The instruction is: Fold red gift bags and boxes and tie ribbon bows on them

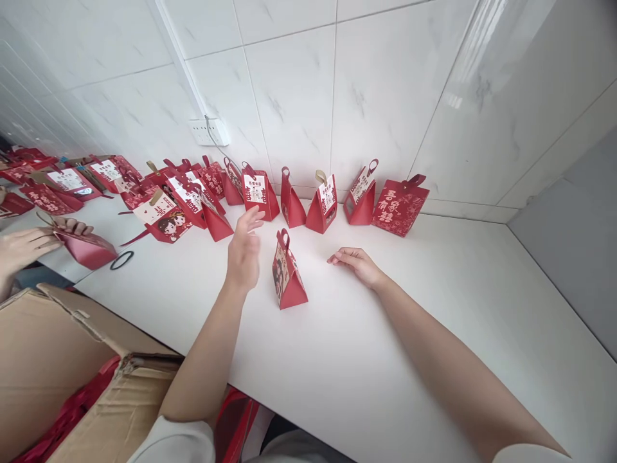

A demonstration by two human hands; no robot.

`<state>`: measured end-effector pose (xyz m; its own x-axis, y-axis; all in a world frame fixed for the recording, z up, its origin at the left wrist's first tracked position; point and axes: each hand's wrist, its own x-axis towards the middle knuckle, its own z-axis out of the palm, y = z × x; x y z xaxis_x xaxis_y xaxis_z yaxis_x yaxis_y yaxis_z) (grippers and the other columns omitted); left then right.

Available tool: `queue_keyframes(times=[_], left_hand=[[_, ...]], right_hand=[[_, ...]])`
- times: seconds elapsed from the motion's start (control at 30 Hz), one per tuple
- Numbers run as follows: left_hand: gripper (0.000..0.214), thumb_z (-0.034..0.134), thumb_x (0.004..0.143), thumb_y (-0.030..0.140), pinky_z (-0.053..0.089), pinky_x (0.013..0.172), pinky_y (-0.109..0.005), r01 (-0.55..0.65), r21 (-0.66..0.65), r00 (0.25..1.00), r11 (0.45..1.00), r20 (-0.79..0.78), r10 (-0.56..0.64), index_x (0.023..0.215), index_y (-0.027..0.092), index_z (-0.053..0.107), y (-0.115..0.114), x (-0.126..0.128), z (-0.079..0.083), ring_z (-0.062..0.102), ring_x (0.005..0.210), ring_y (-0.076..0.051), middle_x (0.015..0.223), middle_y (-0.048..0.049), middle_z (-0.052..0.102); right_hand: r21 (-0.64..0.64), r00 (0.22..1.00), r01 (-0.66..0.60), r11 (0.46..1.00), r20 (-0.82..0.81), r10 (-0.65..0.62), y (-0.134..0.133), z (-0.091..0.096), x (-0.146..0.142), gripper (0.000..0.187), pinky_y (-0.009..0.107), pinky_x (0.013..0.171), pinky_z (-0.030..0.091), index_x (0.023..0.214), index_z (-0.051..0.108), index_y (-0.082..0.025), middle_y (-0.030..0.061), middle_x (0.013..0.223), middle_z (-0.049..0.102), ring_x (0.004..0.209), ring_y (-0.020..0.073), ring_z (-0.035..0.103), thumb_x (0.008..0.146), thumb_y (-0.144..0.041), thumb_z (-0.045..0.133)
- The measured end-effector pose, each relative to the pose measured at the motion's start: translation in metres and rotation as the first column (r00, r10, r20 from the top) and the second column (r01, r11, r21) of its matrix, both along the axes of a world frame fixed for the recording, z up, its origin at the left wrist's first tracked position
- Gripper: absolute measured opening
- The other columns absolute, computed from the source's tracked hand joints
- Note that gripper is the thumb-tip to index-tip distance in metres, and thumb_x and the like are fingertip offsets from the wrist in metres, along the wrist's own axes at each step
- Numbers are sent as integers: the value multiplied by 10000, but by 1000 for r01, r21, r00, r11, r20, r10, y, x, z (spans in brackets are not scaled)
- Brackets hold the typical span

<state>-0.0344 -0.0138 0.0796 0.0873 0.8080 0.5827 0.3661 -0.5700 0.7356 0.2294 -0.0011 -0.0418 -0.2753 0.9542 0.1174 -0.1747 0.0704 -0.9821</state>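
A red triangular gift box [290, 276] with a ribbon loop on top stands upright on the white table, between my two hands and touched by neither. My left hand [245, 251] is raised to the left of it, fingers apart and slightly blurred, with nothing in it. To the right of the box, my right hand [355, 262] hovers low over the table. Its fingers are curled together at the tips; whatever they may pinch is too small to make out. Behind my hands, similar gift boxes [322, 209] stand in a row along the wall.
At the left, another person's hands [41, 243] hold a red box [89, 249]. A black ring [122, 260] lies nearby. An open cardboard carton [101, 405] with red material stands beside the table at lower left. A socket strip [209, 132] is on the tiled wall.
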Motion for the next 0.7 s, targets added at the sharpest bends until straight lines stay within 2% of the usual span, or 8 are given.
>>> queue_keyframes(times=[0.13, 0.23, 0.3, 0.37, 0.47, 0.57, 0.63, 0.7], left_hand=[[695, 697, 682, 552, 438, 850, -354, -146, -186, 953, 972, -289, 87, 1257, 204, 519, -17, 8, 20, 584, 1077, -316, 1262, -142, 578], [388, 691, 686, 457, 433, 602, -293, -145, -363, 894, 920, -446, -35, 957, 186, 628, -21, 5, 30, 634, 775, -265, 885, -92, 674], [224, 629, 726, 414, 362, 479, -266, -129, -455, 858, 881, -497, -131, 738, 193, 594, -22, -1, 34, 570, 585, -198, 671, -35, 612], [277, 590, 743, 407, 282, 420, -248, -130, -493, 837, 860, -520, -172, 595, 191, 502, -25, -7, 36, 459, 475, -139, 548, 1, 502], [432, 584, 747, 465, 210, 405, -236, -175, -475, 832, 863, -540, -129, 503, 183, 366, -30, -9, 36, 312, 437, -92, 487, 22, 351], [499, 560, 774, 515, 211, 420, -239, -229, -385, 813, 894, -581, -42, 479, 172, 350, -46, -14, 45, 293, 454, -89, 478, 18, 334], [492, 554, 788, 517, 235, 431, -240, -278, -296, 803, 914, -594, 52, 476, 167, 409, -70, -32, 61, 321, 458, -90, 474, 17, 366], [481, 604, 759, 509, 225, 411, -235, -413, -193, 788, 890, -565, 243, 453, 171, 451, -103, -61, 85, 311, 428, -86, 432, 26, 353]], right_hand=[[-18, 1000, 11, 1000, -6, -11, -3, 2, -2, 295, 365, 967, 421, 738, 689, -206, 31, 877, 704, 947, 191, 619, 770, -498, 663], [-30, 1000, 12, 999, -5, -12, -4, 3, -2, 299, 365, 970, 416, 750, 695, -212, 29, 881, 706, 943, 188, 619, 764, -509, 663], [-38, 1000, 10, 999, -2, -10, -4, 3, -3, 312, 372, 967, 418, 748, 693, -213, 31, 887, 709, 940, 192, 621, 757, -523, 663], [-46, 1000, 9, 999, 1, -9, -3, 3, -3, 324, 378, 958, 425, 743, 688, -212, 36, 891, 711, 936, 195, 624, 753, -534, 663], [-48, 1000, 8, 999, 2, -7, -2, 2, -3, 330, 380, 951, 436, 745, 688, -211, 41, 893, 710, 942, 200, 625, 755, -540, 661], [-47, 1000, 10, 999, 5, -10, 0, 1, -3, 329, 382, 955, 440, 754, 690, -214, 42, 893, 707, 948, 200, 625, 765, -541, 653], [-49, 1000, 10, 999, 15, -9, -1, 1, -3, 324, 387, 963, 437, 756, 693, -216, 43, 894, 707, 950, 202, 624, 769, -537, 653], [-51, 1000, 8, 999, 29, -7, -1, 1, -3, 317, 390, 968, 432, 757, 697, -217, 44, 895, 707, 952, 207, 622, 769, -531, 658]])
